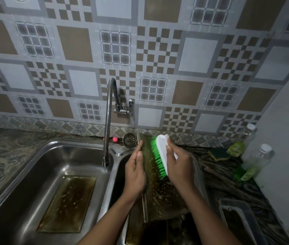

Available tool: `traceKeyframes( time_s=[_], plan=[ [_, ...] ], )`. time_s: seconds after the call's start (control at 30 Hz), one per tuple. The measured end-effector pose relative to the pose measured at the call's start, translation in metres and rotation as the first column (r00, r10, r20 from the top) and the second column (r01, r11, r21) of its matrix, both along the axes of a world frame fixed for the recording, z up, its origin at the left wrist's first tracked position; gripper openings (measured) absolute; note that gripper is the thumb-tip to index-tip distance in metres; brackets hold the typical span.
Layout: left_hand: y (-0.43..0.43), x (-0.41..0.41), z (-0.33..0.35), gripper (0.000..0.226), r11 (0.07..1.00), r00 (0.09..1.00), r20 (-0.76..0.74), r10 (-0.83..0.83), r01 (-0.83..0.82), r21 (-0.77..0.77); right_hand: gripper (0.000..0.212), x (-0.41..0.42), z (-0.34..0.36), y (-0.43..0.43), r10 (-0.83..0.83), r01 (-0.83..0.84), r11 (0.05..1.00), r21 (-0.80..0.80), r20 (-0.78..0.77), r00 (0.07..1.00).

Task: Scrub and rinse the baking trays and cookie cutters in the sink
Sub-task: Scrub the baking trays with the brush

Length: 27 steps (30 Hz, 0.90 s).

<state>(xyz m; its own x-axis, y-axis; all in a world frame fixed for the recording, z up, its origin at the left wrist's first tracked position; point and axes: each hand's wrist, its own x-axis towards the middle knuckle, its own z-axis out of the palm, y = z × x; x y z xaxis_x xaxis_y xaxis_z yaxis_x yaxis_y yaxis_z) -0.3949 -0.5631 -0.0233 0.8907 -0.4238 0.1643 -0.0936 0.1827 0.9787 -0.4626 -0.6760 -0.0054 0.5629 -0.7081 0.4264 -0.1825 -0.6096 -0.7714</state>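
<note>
A dark, greasy baking tray (165, 195) stands tilted over the right sink basin. My left hand (135, 172) grips its left edge and holds it up. My right hand (179, 165) is closed around a white scrub brush (161, 152), whose green bristles press against the tray's face. A second stained tray (69, 202) lies flat on the bottom of the left sink basin (25, 174). More dark items sit low in the right basin, hidden in shadow. No cookie cutters can be made out.
A flexible metal tap (107, 124) hangs over the divider between the basins, with no water visible. A sink strainer (129, 139) sits behind it. A green-yellow sponge (219, 153) and two clear bottles (257, 160) stand on the right counter. A dark tray (241, 220) lies at the lower right.
</note>
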Motion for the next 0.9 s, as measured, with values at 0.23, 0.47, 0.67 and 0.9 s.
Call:
traceKeyframes(
  time_s=[0.23,0.47,0.67,0.9],
  plan=[
    [-0.008,0.008,-0.002,0.048,0.996,0.996,-0.034,0.086,-0.086,-0.010,0.035,-0.013,-0.015,0.033,0.181,-0.177,0.979,-0.097,0.036,0.983],
    [-0.013,-0.006,0.007,0.048,0.996,0.996,-0.039,0.076,-0.078,-0.049,0.035,-0.041,-0.023,0.023,0.052,-0.050,0.999,-0.020,0.082,0.995],
    [-0.008,-0.005,0.016,0.045,0.986,0.987,0.014,0.157,-0.156,-0.051,0.037,-0.082,-0.047,0.043,0.132,-0.123,0.989,-0.078,0.116,0.984],
    [0.011,-0.010,0.020,0.044,0.987,0.981,0.108,0.159,-0.162,0.019,0.040,-0.126,-0.069,0.002,-0.029,0.033,0.978,0.205,-0.020,0.999]
  ],
)
